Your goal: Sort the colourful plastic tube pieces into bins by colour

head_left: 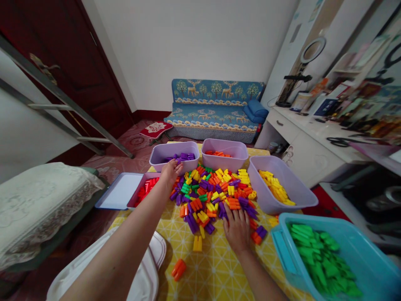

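My left hand (171,171) reaches to the front rim of a lilac bin (158,161) holding purple plastic building blocks (184,157). Its fingers are stretched out and apart, with nothing visible in them. Low on the right side of a mixed heap of building blocks (216,188), my right hand (237,229) rests with fingers extended. An orange block (234,203) lies right at its fingertips, beside purple blocks (247,206). The undersides of the right fingers are hidden.
More lilac bins hold orange blocks (218,154) and yellow blocks (275,188). Red blocks (147,190) lie in a box at left, green ones (326,259) in a turquoise bin (286,251). White lids (147,271) and a loose orange block (178,269) are at the front.
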The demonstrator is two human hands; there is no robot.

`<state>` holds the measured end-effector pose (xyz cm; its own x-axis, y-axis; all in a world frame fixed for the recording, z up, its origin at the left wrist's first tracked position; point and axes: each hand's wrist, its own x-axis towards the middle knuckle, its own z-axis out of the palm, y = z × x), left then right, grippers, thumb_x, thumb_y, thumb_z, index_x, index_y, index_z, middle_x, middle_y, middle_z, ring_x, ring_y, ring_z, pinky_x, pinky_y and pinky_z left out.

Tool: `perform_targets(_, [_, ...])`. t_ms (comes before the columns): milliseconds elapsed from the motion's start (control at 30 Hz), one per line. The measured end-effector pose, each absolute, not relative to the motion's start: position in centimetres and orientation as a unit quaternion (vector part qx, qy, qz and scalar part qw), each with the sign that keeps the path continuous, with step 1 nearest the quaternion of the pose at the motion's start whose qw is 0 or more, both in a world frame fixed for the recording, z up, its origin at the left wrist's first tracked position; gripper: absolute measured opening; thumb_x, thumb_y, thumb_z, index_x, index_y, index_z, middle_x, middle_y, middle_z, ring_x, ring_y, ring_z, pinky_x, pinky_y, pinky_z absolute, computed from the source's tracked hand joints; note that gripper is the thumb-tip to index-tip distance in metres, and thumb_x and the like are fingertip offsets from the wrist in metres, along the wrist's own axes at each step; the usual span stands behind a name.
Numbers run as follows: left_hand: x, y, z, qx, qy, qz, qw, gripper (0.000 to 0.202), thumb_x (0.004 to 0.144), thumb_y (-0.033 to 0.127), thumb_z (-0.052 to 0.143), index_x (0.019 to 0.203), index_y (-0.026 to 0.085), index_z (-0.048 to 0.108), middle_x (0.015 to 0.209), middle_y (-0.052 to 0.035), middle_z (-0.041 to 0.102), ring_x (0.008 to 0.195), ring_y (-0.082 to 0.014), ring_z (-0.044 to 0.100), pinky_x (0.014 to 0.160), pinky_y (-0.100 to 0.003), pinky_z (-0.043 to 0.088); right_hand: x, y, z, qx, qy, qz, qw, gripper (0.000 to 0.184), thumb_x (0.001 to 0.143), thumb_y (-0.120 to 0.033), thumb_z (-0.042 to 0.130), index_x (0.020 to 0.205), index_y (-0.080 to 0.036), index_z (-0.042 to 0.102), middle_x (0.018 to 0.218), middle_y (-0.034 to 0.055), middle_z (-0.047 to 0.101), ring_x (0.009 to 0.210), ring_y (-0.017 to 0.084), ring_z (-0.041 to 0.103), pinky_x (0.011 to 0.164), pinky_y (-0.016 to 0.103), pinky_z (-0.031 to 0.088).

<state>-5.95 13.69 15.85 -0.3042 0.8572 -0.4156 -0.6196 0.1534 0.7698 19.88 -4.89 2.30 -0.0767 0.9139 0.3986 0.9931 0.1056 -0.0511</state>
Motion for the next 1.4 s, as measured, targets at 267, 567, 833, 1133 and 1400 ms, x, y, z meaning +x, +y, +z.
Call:
perform_targets(267, [-5.9,13.2,15.2,0.115,0.502,0.630,0.582,0.020,0.082,0.005,0.053,0.098,0.018,0.056,0.067,0.0022,0.055,0.063,-0.0095,0.063,0.066,-0.020,0.053,19.8,-4.9,2.6,-0.661,-0.724,-0.103,0.168,0.053,0.093,-0.028,0.044,0.145,-0.025,0.041,0.124,0.0107,0.061,0.119,0.029,0.046,0.107,0.049,0.028])
perform_targets(567, [-5.8,13.7,16.0,0.143,0.516,0.621,0.572,0.025,0.081,0.008,0.056,0.104,0.018,0.055,0.071,0.0031,0.056,0.062,-0.0078,0.061,0.069,-0.020,0.052,19.7,-5.0,3.0,-0.664,-0.726,-0.092,0.157,0.053,0.092,-0.030,0.045,0.144,-0.023,0.042,0.128,0.0118,0.059,0.122,0.029,0.043,0.107,0.049,0.028])
perform_targets(833, [-6.0,15.1,17.3,0.227,0.530,0.608,0.547,0.039,0.077,0.013,0.059,0.116,0.015,0.056,0.088,-0.0039,0.066,0.077,-0.0113,0.066,0.076,-0.023,0.051,19.8,-4.8,2.8,-0.661,-0.727,-0.089,0.160,0.052,0.093,-0.030,0.041,0.144,-0.022,0.042,0.129,0.0119,0.058,0.124,0.029,0.041,0.107,0.048,0.026])
perform_targets(1133, [-4.3,9.0,11.8,0.530,0.611,0.461,0.365,0.031,0.075,0.018,0.058,0.103,0.012,0.070,0.096,-0.0100,0.071,0.096,-0.0230,0.065,0.092,-0.040,0.051,19.8,-4.9,2.8,-0.663,-0.729,-0.080,0.154,0.052,0.094,-0.030,0.041,0.145,-0.023,0.041,0.132,0.0112,0.056,0.123,0.028,0.043,0.107,0.046,0.027])
perform_targets(1400, [-2.9,5.9,6.5,0.656,0.669,0.283,0.205,0.047,0.070,0.006,0.058,0.114,0.019,0.070,0.125,-0.0137,0.061,0.117,-0.0280,0.056,0.105,-0.042,0.042,19.9,-4.9,2.7,-0.666,-0.724,-0.073,0.163,0.052,0.093,-0.029,0.044,0.145,-0.024,0.041,0.129,0.0115,0.059,0.123,0.028,0.043,0.108,0.048,0.028])
